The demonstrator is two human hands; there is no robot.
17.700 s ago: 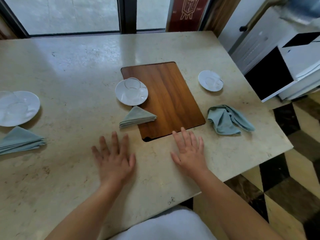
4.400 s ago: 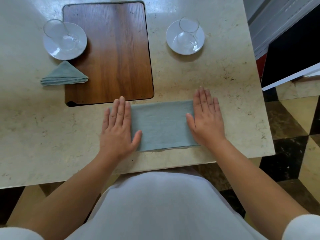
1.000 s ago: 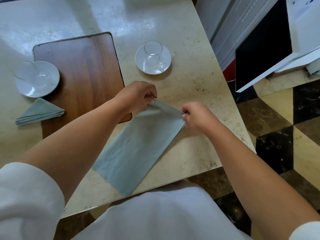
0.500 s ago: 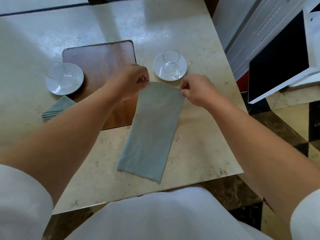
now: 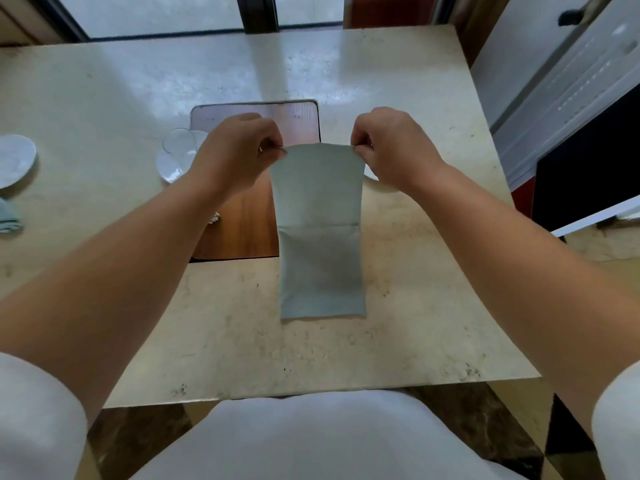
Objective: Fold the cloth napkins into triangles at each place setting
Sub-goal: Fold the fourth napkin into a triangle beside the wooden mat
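You are standing at the marble table [image 5: 104,98], and everything here is placed relative to the wooden board [image 5: 242,230] set in its middle. The napkin [image 5: 318,244], a long strip, is lying just right of the board, its near end resting on the marble toward you and its far end lifted. Your left hand [image 5: 239,154] and right hand [image 5: 391,147] are each pinching one far corner between thumb and fingertips. To do this fold well, I judge you should be keeping the top edge taut and level while bringing it down onto the near edge, corners matching.

A saucer with a glass [image 5: 176,155] is sitting at the board's left edge, partly behind your left wrist. Another saucer [image 5: 14,161] and a folded napkin [image 5: 8,216] are lying well left of the board. Nothing is blocking the fold.
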